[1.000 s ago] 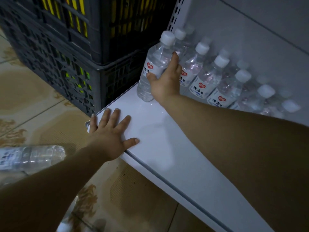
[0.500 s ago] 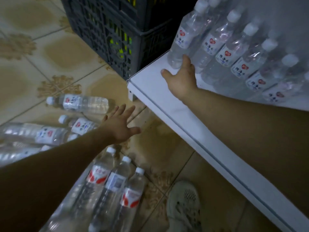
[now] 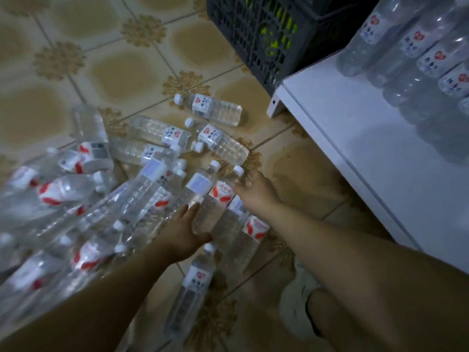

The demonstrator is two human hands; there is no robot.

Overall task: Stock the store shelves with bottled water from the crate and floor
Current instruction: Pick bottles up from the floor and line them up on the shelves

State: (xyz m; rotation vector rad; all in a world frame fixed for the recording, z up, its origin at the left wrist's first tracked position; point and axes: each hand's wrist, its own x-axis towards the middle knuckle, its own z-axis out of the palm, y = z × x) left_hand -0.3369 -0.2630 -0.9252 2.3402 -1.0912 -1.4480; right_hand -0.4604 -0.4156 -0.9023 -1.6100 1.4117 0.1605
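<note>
The bottled water to be stocked lies mostly in a loose heap of floor bottles (image 3: 132,199) across the left and centre of the frame, on their sides and overlapping at all angles. The right hand (image 3: 256,194) is down at the heap's right edge, over the neck end of a red-labelled bottle (image 3: 221,194). Its fingers (image 3: 244,182) bend toward the cap, but blur hides whether they have closed round it. The left hand (image 3: 181,233) is just beside it, fingers straight and thumb spread, flat against the neighbouring bottle (image 3: 200,185) and gripping nothing. To pick up well, I judge each hand should wrap a ribbed body rather than a slick cap, and take an outer bottle that nothing lies across, since round bottles on tile will likely roll at a nudge. A lone bottle (image 3: 195,280) lies at lower centre between the forearms, near a pale shoe (image 3: 297,301), where it could easily be kicked. The white shelf (image 3: 350,128) fills the right of the frame, with shelved bottles (image 3: 411,52) upright in rows at upper right and bare space in front. Its corner juts toward the path up from the patterned floor (image 3: 101,67). A dark crate (image 3: 253,34) stands at top centre, just beside the shelf end.
</note>
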